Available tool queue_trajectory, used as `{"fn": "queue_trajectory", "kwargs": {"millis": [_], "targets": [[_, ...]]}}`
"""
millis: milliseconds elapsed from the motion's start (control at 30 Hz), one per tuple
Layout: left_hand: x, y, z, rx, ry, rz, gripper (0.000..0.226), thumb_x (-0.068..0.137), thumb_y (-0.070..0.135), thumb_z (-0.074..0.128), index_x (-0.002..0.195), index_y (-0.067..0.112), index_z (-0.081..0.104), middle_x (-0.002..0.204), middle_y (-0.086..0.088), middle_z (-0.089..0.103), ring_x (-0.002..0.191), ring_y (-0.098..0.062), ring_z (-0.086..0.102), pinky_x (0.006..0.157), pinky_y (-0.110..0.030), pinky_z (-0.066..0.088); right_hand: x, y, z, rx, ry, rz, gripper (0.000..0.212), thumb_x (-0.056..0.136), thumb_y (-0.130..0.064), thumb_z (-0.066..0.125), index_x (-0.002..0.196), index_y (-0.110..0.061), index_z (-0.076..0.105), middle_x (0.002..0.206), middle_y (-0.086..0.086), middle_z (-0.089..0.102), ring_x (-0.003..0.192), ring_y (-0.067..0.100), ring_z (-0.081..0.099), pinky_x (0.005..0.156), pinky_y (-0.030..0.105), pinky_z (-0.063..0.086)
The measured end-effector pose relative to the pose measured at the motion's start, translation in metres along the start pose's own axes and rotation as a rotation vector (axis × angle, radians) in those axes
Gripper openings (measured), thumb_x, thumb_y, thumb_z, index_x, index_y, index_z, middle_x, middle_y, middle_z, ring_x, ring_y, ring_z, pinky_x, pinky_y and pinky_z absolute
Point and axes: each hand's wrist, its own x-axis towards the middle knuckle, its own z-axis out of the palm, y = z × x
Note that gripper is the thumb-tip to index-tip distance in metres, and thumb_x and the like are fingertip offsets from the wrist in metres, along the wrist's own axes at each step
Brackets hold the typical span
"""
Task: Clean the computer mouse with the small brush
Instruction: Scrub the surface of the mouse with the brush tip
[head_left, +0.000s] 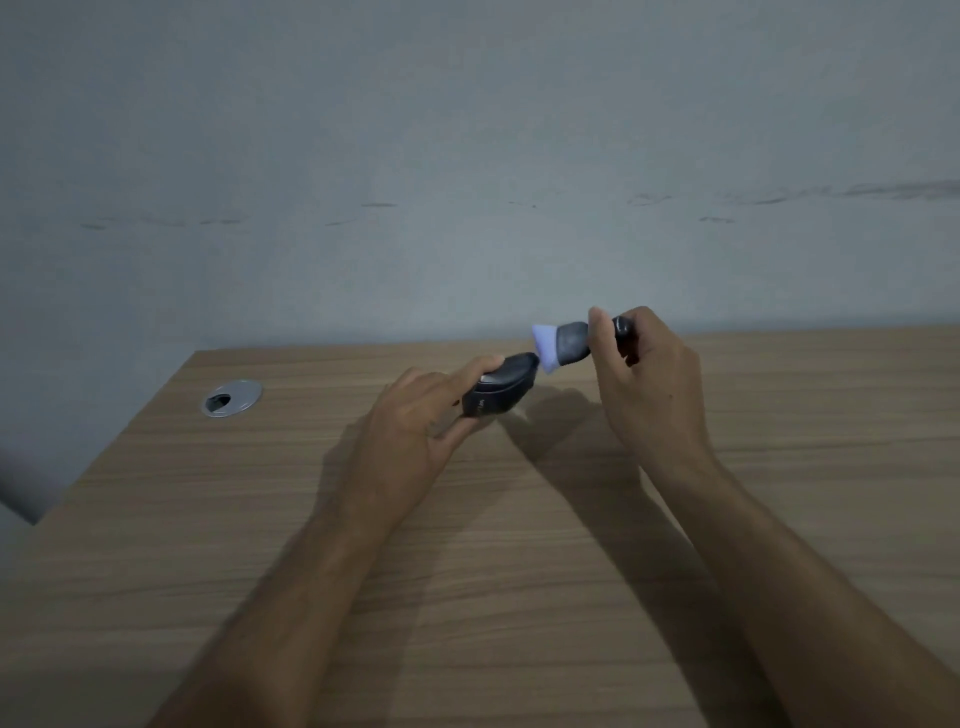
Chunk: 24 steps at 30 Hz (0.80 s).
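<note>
Wood desk (519, 571) w/ grommet (231, 397), grey wall (467, 156); left grip (410, 431) grasps mouse (501, 387), right grip (649, 384) grasps brush (563, 345)

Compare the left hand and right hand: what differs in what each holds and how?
The left hand grips the dark mouse low, by the wooden desk; the right hand holds the small brush higher. The left reaches forward, fingers extended; the right curls round the handle. Both are bare and shut on their item, meeting where bristles touch the mouse.
</note>
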Motion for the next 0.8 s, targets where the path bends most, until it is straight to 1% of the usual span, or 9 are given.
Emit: {"fn": "queue_trajectory", "kwargs": {"millis": [133, 233, 333, 433, 500, 567, 667, 733, 800], "targets": [[-0.004, 0.005, 0.001, -0.110, -0.026, -0.211, 0.075, 0.085, 0.013, 0.091, 0.153, 0.026, 0.064, 0.130, 0.014, 0.073, 0.110, -0.011, 0.068, 0.101, -0.028, 0.053, -0.010, -0.011, 0.007, 0.159, -0.153, -0.105, 0.044, 0.108, -0.040, 0.062, 0.077, -0.010, 0.050, 0.060, -0.009, 0.041, 0.055, 0.005, 0.036, 0.053, 0.023, 0.031], [-0.004, 0.003, 0.001, -0.215, -0.040, -0.318, 0.075, 0.085, 0.015, 0.089, 0.153, 0.029, 0.063, 0.132, 0.009, 0.076, 0.120, -0.011, 0.071, 0.106, -0.036, 0.056, -0.016, -0.005, 0.017, 0.134, -0.218, -0.105, 0.041, 0.106, -0.040, 0.064, 0.076, -0.015, 0.052, 0.059, -0.009, 0.044, 0.054, 0.007, 0.038, 0.053, 0.023, 0.032], [-0.003, 0.006, -0.003, -0.295, -0.038, -0.361, 0.067, 0.086, 0.017, 0.090, 0.147, 0.033, 0.067, 0.127, 0.009, 0.079, 0.110, -0.009, 0.075, 0.098, -0.040, 0.061, -0.017, 0.012, 0.024, 0.057, -0.106, -0.046, 0.042, 0.106, -0.043, 0.064, 0.076, -0.016, 0.053, 0.060, -0.004, 0.052, 0.054, 0.012, 0.044, 0.054, 0.023, 0.032], [-0.003, 0.014, -0.006, -0.409, -0.019, -0.440, 0.058, 0.090, 0.017, 0.090, 0.143, 0.031, 0.070, 0.121, 0.012, 0.082, 0.098, 0.005, 0.075, 0.086, -0.016, 0.056, -0.016, 0.028, 0.023, -0.039, -0.051, 0.028, 0.045, 0.105, -0.044, 0.064, 0.077, -0.011, 0.052, 0.062, 0.000, 0.055, 0.053, 0.010, 0.047, 0.053, 0.026, 0.030], [-0.001, 0.016, -0.002, -0.498, 0.014, -0.515, 0.054, 0.091, 0.018, 0.089, 0.140, 0.031, 0.071, 0.119, 0.012, 0.083, 0.094, 0.007, 0.075, 0.082, -0.011, 0.052, -0.016, 0.024, 0.021, 0.002, -0.024, 0.066, 0.044, 0.106, -0.045, 0.062, 0.077, -0.014, 0.051, 0.060, -0.005, 0.052, 0.054, 0.006, 0.048, 0.054, 0.025, 0.031], [0.000, 0.014, 0.001, -0.566, 0.049, -0.574, 0.049, 0.090, 0.018, 0.089, 0.135, 0.031, 0.073, 0.117, 0.009, 0.085, 0.097, 0.000, 0.078, 0.084, -0.017, 0.055, -0.018, 0.009, 0.020, 0.097, -0.011, 0.021, 0.040, 0.108, -0.041, 0.060, 0.079, -0.014, 0.052, 0.060, -0.007, 0.050, 0.054, 0.005, 0.047, 0.054, 0.024, 0.033], [0.001, 0.009, 0.001, -0.677, 0.056, -0.637, 0.039, 0.093, 0.016, 0.086, 0.127, 0.032, 0.076, 0.112, 0.000, 0.087, 0.094, -0.011, 0.080, 0.089, -0.031, 0.063, -0.027, -0.012, 0.024, 0.171, -0.105, -0.137, 0.036, 0.108, -0.034, 0.063, 0.082, -0.009, 0.056, 0.061, -0.007, 0.048, 0.053, 0.006, 0.042, 0.053, 0.022, 0.032], [0.000, 0.006, 0.003, -0.761, 0.086, -0.689, 0.033, 0.094, 0.010, 0.084, 0.124, 0.023, 0.078, 0.110, -0.010, 0.087, 0.094, -0.017, 0.080, 0.092, -0.037, 0.062, -0.030, -0.010, 0.028, 0.120, -0.130, -0.182, 0.037, 0.106, -0.035, 0.066, 0.082, -0.008, 0.058, 0.060, -0.006, 0.048, 0.052, 0.009, 0.043, 0.053, 0.018, 0.030], [0.000, 0.003, 0.004, -0.813, 0.119, -0.740, 0.032, 0.093, 0.010, 0.086, 0.124, 0.013, 0.079, 0.112, -0.019, 0.085, 0.097, -0.023, 0.079, 0.097, -0.043, 0.061, -0.028, -0.002, 0.031, 0.045, -0.082, -0.176, 0.037, 0.105, -0.039, 0.066, 0.083, -0.010, 0.060, 0.064, -0.004, 0.055, 0.055, 0.012, 0.046, 0.055, 0.024, 0.033]]}}
